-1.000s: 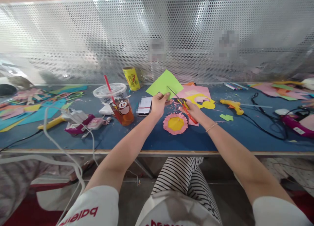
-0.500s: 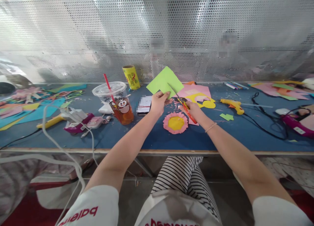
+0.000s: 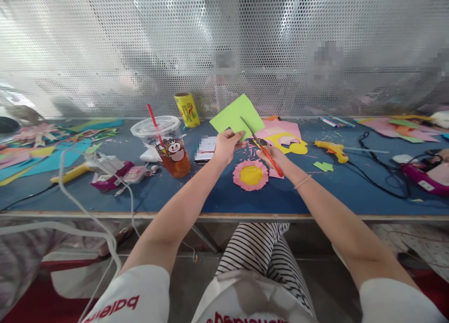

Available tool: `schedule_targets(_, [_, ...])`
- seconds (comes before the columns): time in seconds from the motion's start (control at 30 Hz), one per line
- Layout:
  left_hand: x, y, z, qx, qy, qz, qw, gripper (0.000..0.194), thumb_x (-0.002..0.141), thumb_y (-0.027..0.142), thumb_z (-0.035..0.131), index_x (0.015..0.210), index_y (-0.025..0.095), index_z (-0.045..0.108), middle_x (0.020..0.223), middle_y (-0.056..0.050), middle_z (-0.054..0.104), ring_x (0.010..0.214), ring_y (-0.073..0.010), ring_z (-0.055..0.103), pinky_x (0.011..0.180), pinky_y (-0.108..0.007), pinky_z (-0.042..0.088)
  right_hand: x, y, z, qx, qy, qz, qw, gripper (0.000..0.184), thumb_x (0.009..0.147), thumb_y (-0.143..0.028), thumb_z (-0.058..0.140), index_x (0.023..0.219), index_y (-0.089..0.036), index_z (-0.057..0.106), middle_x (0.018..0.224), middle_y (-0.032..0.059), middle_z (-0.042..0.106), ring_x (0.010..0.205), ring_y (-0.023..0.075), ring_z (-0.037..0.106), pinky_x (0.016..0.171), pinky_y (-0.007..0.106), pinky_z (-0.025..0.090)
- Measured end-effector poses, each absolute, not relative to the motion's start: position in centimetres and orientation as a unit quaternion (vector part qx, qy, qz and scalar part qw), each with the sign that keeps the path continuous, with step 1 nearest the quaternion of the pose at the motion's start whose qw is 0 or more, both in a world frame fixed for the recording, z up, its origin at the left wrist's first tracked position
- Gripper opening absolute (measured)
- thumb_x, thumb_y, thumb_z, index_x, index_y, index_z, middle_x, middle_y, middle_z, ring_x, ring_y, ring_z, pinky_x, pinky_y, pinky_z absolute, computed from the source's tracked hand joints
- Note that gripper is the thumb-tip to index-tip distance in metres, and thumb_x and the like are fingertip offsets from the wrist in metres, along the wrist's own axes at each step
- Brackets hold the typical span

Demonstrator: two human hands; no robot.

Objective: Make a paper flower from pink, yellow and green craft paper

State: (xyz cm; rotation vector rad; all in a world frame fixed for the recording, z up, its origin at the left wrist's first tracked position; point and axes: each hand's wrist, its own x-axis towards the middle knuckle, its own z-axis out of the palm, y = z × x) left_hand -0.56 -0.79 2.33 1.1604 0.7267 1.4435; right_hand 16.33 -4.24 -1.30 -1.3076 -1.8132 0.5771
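My left hand [image 3: 226,145] pinches the lower corner of a light green paper sheet [image 3: 235,114], holding it up above the blue table [image 3: 245,196]. My right hand [image 3: 275,157] grips red-handled scissors [image 3: 263,149], whose blades reach into the sheet's right edge. Below the hands a pink paper flower with a yellow centre [image 3: 250,174] lies flat on the table. Pink and yellow cut paper [image 3: 286,135] lies just behind my right hand.
A plastic cup of tea with a red straw [image 3: 168,147] stands left of my hands, a phone [image 3: 206,150] beside it. A yellow can [image 3: 187,109] is at the back. A yellow glue gun [image 3: 331,150], cables, and paper scraps lie on both sides.
The green sheet has risen slightly and the scissors have moved a little further along its edge. Otherwise the scene is the same.
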Motion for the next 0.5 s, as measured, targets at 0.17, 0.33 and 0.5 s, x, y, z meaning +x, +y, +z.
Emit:
schedule_targets(0.17, [-0.4, -1.1, 2.1, 0.522, 0.318, 0.574, 0.545, 0.036, 0.052, 0.035, 0.08, 0.06, 0.013, 0.053, 0.05, 0.006, 0.049, 0.044, -0.0069, 0.055, 0.045, -0.019, 0.05, 16.0, -4.0, -1.5, -0.503, -0.722, 0.263, 0.395, 0.05, 0.074, -0.069, 0.041, 0.057, -0.022, 0.035, 0.047, -0.0031, 0.032, 0.046, 0.0115, 0.036, 0.046, 0.027, 0.032])
schedule_targets(0.33, [-0.5, -1.1, 2.2, 0.524, 0.314, 0.561, 0.559, 0.031, 0.056, 0.031, 0.079, 0.061, 0.013, 0.054, 0.05, 0.005, 0.05, 0.044, -0.0068, 0.054, 0.047, -0.02, 0.052, 15.7, -4.6, -1.3, -0.52, -0.708, 0.25, 0.407, 0.055, 0.071, -0.075, 0.039, 0.059, -0.022, 0.035, 0.048, -0.0034, 0.031, 0.046, 0.011, 0.034, 0.045, 0.027, 0.03])
schedule_targets(0.5, [-0.7, -1.1, 2.4, 0.52, 0.319, 0.555, 0.566, 0.03, 0.058, 0.03, 0.078, 0.061, 0.012, 0.054, 0.049, 0.004, 0.05, 0.043, -0.0068, 0.054, 0.046, -0.019, 0.051, 15.5, -5.5, -0.3, -0.543, -0.717, 0.178, 0.399, 0.058, 0.072, -0.076, 0.035, 0.053, -0.022, 0.029, 0.049, -0.0033, 0.026, 0.049, 0.0093, 0.027, 0.048, 0.027, 0.025])
